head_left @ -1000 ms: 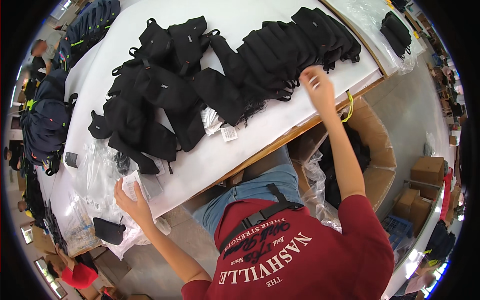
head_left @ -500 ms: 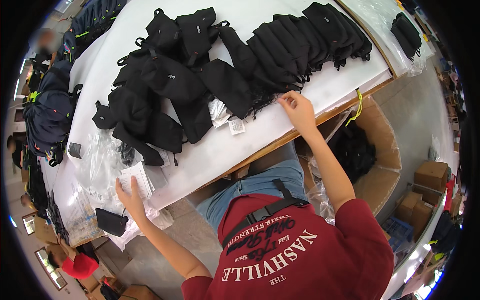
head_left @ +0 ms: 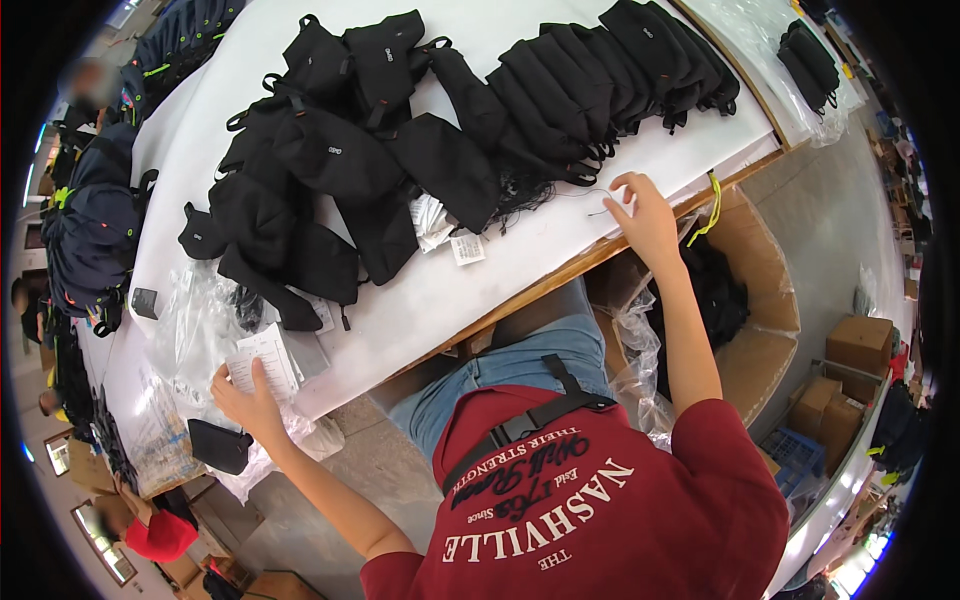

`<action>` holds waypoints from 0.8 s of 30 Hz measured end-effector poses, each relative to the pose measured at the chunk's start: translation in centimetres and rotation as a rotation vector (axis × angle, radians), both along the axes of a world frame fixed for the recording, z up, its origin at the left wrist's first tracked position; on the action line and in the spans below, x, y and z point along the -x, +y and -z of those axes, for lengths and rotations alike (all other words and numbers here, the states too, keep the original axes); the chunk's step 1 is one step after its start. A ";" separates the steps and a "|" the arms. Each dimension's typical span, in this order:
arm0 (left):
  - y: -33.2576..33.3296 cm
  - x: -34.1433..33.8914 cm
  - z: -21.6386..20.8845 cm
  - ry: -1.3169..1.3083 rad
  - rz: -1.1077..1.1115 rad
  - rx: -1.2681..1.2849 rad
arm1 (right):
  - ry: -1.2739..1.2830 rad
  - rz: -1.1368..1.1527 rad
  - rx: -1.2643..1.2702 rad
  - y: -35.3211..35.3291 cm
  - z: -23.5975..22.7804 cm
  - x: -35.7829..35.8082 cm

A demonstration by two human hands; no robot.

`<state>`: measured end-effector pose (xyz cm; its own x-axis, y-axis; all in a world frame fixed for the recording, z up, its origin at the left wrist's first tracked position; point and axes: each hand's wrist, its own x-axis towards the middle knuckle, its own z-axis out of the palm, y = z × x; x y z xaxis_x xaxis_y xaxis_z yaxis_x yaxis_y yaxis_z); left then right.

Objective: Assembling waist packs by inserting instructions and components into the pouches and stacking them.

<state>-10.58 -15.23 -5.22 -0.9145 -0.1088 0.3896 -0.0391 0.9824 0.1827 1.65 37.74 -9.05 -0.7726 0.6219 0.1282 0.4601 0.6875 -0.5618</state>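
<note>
At the table's left, my left hand (head_left: 250,402) is closed on a stack of white printed paper tags (head_left: 268,358), its thumb over the near edge. My right hand (head_left: 648,222) is raised near the table's front edge, thumb and forefinger pinched on a thin black string (head_left: 600,196). Left of that hand lies a tangle of black strings (head_left: 522,202), partly under a small black bag (head_left: 447,170). More black bags are heaped (head_left: 340,150) behind, and others overlap in a row (head_left: 565,95) at the far right. White labels (head_left: 467,249) lie in front of the heap.
Clear plastic bags (head_left: 190,325) and a small black pouch (head_left: 220,446) lie at the table's left end. An open carton (head_left: 765,290) with black items stands below the front edge on the right. Navy bags (head_left: 100,230) are piled far left. A person in red (head_left: 160,535) is at lower left.
My right hand has moved right, away from the string tangle, with a black string drawn out. My left hand has shifted slightly left and down on the paper tags.
</note>
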 end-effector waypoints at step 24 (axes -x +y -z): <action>11.4 -7.4 -3.8 -0.776 0.487 -1.368 | 0.623 -0.372 0.706 -4.0 -11.4 5.6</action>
